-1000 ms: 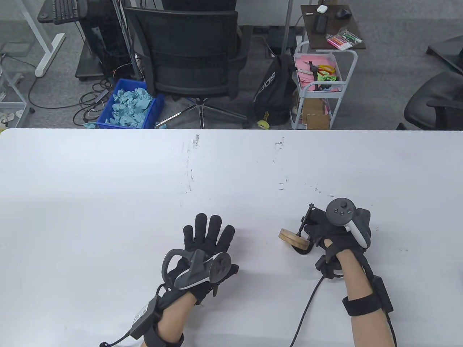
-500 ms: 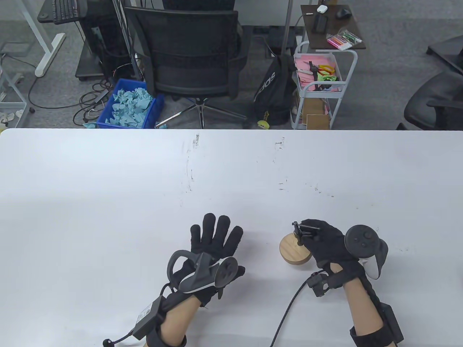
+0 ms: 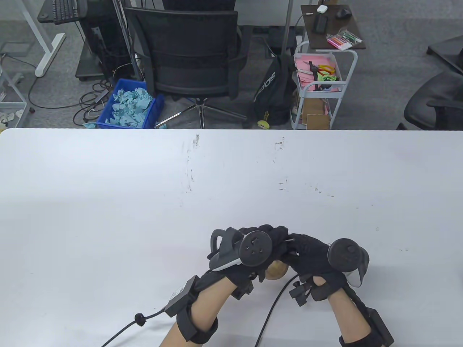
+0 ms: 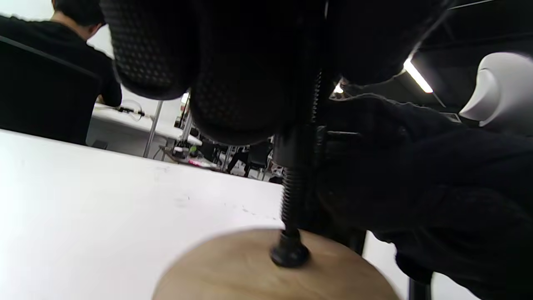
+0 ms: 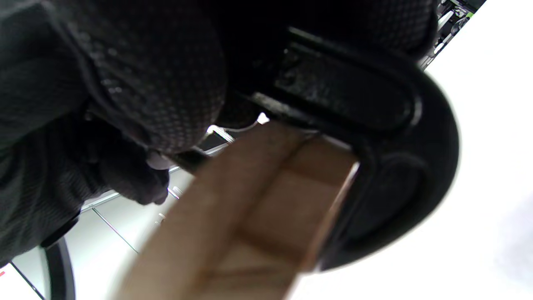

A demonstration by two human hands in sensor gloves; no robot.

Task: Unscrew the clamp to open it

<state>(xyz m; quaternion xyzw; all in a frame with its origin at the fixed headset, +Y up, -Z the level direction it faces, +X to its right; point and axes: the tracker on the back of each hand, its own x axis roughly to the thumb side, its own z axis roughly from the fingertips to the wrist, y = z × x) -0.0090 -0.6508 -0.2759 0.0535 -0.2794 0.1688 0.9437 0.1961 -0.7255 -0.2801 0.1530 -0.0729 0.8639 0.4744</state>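
Note:
A black C-clamp is screwed onto a round wooden disc [image 3: 276, 270] near the table's front edge. In the table view both hands cover the clamp. My left hand [image 3: 273, 235] curls over the top of the clamp and grips its screw handle. My right hand [image 3: 293, 250] holds the clamp frame from the right. In the left wrist view the threaded screw [image 4: 293, 196] stands upright with its pad on the disc [image 4: 233, 271], under my left fingers [image 4: 233, 83]. In the right wrist view the black frame [image 5: 391, 166] wraps the disc's edge [image 5: 258, 216].
The white table [image 3: 144, 202] carries only the clamp, the disc and my hands. Glove cables [image 3: 271, 311] trail off its front edge. Beyond the far edge stand an office chair [image 3: 188, 54], a blue bin [image 3: 130, 105] and a white cart [image 3: 318, 90].
My left hand moved right from flat on the table and closed over the clamp's top. My right hand drew the clamp and disc leftward and nearer.

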